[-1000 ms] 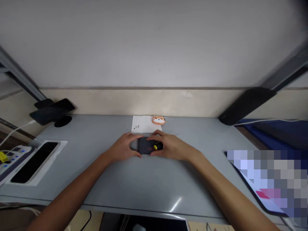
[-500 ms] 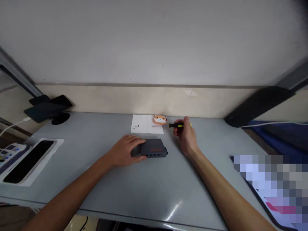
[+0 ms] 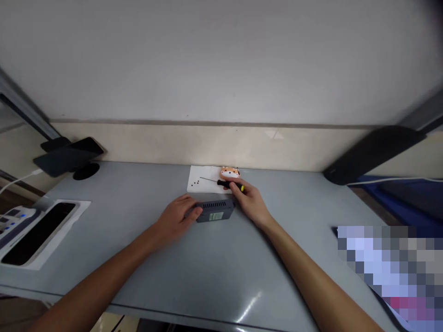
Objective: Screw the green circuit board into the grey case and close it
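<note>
A small dark grey electronics box (image 3: 224,213) is tilted up on its edge, so a row of vent slots and a pale label show. My left hand (image 3: 177,215) grips its left end, thumb on the near face. In my right hand (image 3: 252,201) is a screwdriver (image 3: 226,184) with a black and yellow handle, its thin shaft pointing left over a white paper sheet (image 3: 207,188). That hand is beside the box's right end; whether it touches cannot be made out. Several tiny black screws (image 3: 195,183) lie on the paper's left part.
An orange and white animal-face case (image 3: 230,172) sits at the paper's back right. On the left are a phone on a stand (image 3: 71,156), a phone (image 3: 39,234) lying on white paper, and a power strip (image 3: 15,223). A black upright support (image 3: 370,152) and a blurred-out screen (image 3: 391,276) are on the right.
The box has been turned from lying flat to tilted, now showing its label. My right hand has moved left with the screwdriver, whose shaft now points over the paper.
</note>
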Available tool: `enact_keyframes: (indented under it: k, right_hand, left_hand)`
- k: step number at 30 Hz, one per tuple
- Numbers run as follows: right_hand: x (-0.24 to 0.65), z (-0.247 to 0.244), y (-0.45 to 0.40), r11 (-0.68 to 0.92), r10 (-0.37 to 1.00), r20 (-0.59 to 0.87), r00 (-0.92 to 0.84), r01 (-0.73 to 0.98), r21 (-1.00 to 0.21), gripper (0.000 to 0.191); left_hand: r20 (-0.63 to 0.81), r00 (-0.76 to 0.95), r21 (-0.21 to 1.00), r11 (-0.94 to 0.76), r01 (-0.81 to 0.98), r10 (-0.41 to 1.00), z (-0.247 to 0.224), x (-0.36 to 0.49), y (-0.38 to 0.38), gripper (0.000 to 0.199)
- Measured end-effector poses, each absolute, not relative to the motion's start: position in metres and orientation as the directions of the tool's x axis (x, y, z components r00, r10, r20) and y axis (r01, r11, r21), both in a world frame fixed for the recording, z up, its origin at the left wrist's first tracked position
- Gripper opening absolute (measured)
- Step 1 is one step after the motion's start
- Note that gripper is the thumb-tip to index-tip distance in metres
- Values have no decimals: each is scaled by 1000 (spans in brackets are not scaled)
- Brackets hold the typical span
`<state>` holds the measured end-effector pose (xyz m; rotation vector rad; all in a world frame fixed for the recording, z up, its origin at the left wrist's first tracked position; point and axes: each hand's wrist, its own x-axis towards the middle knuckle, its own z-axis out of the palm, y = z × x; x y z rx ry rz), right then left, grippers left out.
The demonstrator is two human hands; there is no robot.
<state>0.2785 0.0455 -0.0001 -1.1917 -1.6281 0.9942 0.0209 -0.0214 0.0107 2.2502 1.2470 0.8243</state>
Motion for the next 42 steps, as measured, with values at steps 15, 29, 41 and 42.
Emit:
enact_keyframes:
  k: [15, 29, 41, 42]
  right_hand:
    - [289, 11, 45, 29, 997, 32, -75, -29, -999, 42]
    - [293, 20, 37, -61, 961, 16, -275, -268, -961, 25]
    - [291, 22, 38, -2, 968, 36, -247, -152, -988, 27]
    - [291, 22, 38, 3, 967, 42, -252, -154, -988, 27]
  left_hand:
    - [331, 294, 705, -442, 555, 897, -6, 20, -20, 36]
    - [426, 346, 580, -546, 604, 836, 6, 9, -19, 46]
    - [645, 422, 341, -734, 587, 637, 9, 11, -18, 17]
    - [655, 429, 324, -744, 584, 622, 9, 11, -18, 14]
